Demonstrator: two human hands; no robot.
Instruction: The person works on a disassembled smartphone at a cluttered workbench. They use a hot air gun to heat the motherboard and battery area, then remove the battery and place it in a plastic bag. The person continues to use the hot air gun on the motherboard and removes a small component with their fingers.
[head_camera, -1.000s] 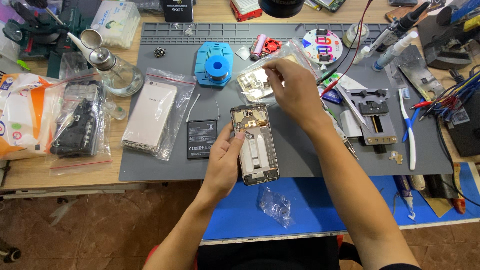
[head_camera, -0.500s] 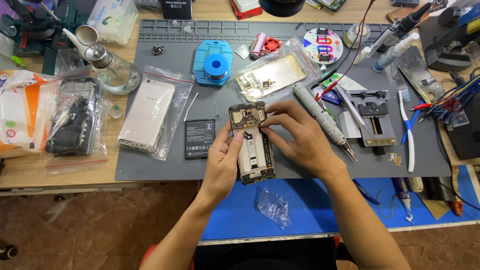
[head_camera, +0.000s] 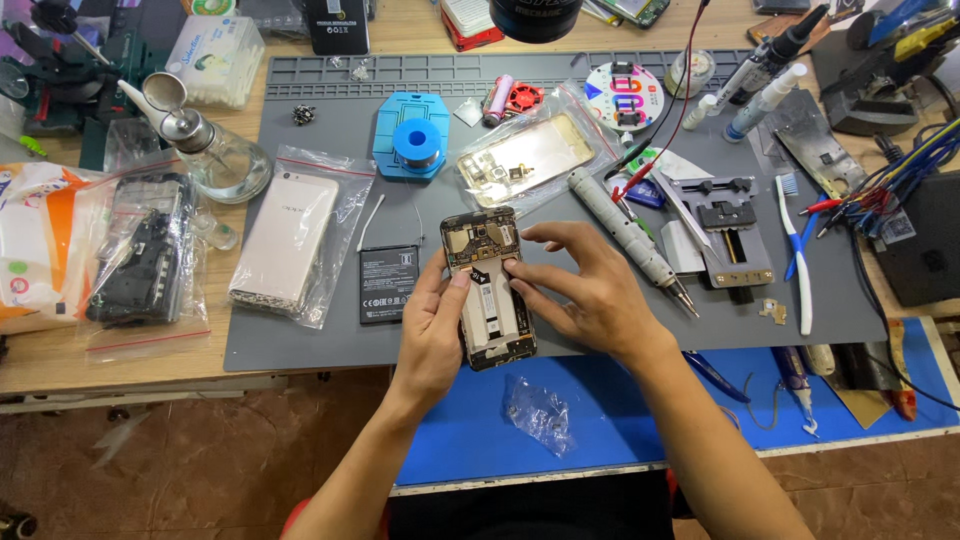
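Far left at nine o'clock, on the counter: a bagged black phone. Then a bagged pale gold phone and a loose black battery on the grey mat. At centre, an opened phone, back cover off and board bared, lifted just above the mat. Left hand grasping its left edge, thumb on the frame. Right hand not clenched, fingertips pressing the upper middle. At one o'clock, a bagged gold back cover; at three o'clock, an electric screwdriver, untouched. Apparently mid-job: battery and cover out, phone unassembled.
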